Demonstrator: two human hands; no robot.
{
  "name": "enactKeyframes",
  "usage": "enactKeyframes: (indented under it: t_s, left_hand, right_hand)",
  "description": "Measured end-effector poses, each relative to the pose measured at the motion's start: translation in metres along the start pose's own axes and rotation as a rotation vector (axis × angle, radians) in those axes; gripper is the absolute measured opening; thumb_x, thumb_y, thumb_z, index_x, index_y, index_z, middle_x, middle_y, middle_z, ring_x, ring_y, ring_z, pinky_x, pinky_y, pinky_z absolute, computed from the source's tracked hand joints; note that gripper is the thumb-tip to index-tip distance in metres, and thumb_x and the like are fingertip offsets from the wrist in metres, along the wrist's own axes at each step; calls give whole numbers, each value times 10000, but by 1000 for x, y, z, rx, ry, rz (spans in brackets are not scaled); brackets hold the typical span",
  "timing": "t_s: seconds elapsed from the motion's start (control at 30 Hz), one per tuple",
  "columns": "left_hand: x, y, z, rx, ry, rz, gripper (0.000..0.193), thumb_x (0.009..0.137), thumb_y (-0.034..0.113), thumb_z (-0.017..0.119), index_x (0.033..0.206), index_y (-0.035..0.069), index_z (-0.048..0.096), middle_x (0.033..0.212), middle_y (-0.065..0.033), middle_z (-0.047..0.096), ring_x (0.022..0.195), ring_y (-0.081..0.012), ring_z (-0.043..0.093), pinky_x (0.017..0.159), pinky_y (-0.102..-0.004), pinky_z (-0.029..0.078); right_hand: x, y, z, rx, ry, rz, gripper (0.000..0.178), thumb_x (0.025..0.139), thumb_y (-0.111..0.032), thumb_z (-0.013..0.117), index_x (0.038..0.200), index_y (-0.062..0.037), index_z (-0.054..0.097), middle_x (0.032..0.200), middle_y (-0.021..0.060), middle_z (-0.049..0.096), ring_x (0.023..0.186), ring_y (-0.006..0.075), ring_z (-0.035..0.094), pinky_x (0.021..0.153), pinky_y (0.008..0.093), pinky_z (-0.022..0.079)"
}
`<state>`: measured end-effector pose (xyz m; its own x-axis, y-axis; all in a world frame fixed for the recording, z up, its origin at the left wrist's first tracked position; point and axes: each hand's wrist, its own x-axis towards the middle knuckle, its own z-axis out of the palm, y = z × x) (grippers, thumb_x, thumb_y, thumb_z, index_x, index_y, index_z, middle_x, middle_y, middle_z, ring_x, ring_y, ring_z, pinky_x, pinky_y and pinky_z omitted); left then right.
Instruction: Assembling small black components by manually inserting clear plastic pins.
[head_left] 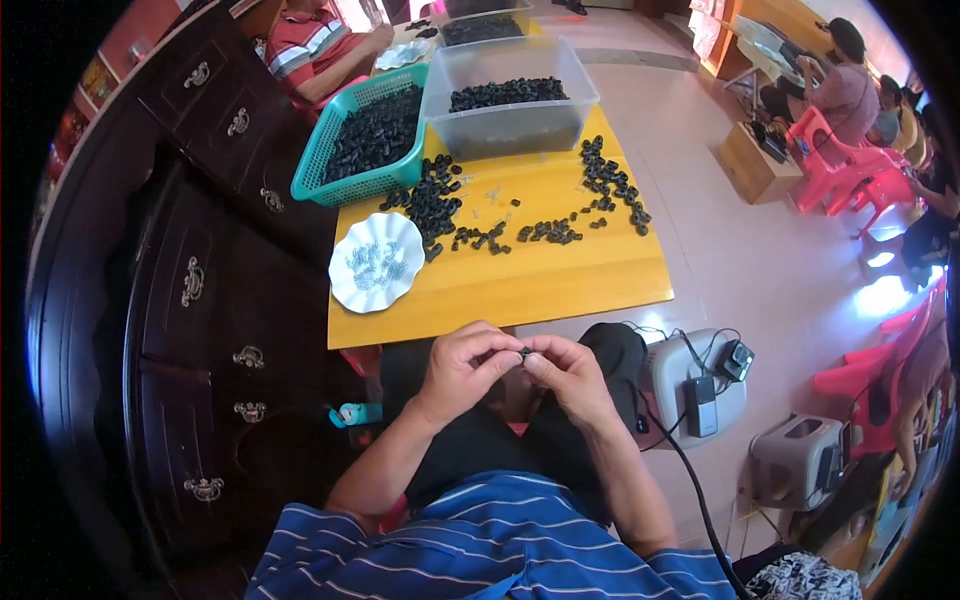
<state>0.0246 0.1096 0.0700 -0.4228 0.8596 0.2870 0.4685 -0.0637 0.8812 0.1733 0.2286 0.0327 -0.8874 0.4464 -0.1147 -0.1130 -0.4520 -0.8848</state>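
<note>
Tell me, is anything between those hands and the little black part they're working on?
No. The black part is already pinched between the fingers of the left hand and the right hand, held over the lap just short of the yellow table. Nothing visible lies between them.

Your forearms come in from the near edge, bare below short striped sleeves, elbows spread, angling inward so both hands meet at centre over your lap. Left hand (462,362) is curled, knuckles up, fingers folded in, thumb toward the right hand. Right hand (566,368) mirrors it, fingertips (532,362) pinched shut and touching the left hand's tips. Wrists are bent slightly, level with each other, close together.
</note>
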Motion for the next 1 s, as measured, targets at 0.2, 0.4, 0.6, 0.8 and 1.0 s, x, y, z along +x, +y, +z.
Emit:
enactKeyframes:
  t_s: [0.2, 0.4, 0.6, 0.8, 1.0]
  left_hand:
    - [19, 7, 3, 129, 28, 143, 225, 821, 31, 741, 1045, 21, 727, 838, -98, 674, 683, -174, 648, 610, -281, 500]
    - [103, -42, -16, 415, 106, 85, 163, 835, 83, 720, 982, 15, 717, 857, -106, 671, 696, -207, 655, 644, -317, 513]
    - [161, -97, -18, 696, 76, 98, 181, 815, 165, 725, 951, 46, 737, 910, -127, 692, 777, -291, 675, 734, -392, 537]
    - [196, -115, -5, 867, 35, 101, 170, 815, 151, 700, 969, 95, 739, 974, -128, 683, 953, -335, 657, 824, -443, 537]
    - [225, -133, -1, 984, -127, 166, 167, 809, 157, 676, 959, 116, 735, 950, -138, 673, 939, -351, 650, 831, -471, 533]
  right_hand:
    - [3, 4, -14, 227, 20, 25, 231, 974, -129, 649, 1180, -27, 668, 1014, 28, 690, 872, 105, 627, 814, 257, 518]
    - [1, -1, -17, 202, 66, 47, 212, 979, -142, 645, 1171, -54, 663, 1020, 12, 687, 872, 89, 617, 815, 240, 515]
    - [4, 2, -14, 219, 70, 32, 198, 973, -111, 645, 1163, -56, 662, 1007, 13, 677, 858, 88, 616, 795, 233, 512]
    - [5, 2, -14, 187, 63, 14, 208, 977, -113, 640, 1173, -45, 658, 1016, 23, 676, 860, 94, 613, 814, 240, 515]
    - [6, 6, -16, 182, 46, 52, 228, 990, -150, 629, 1196, -54, 644, 1013, -10, 662, 870, 73, 595, 812, 231, 498]
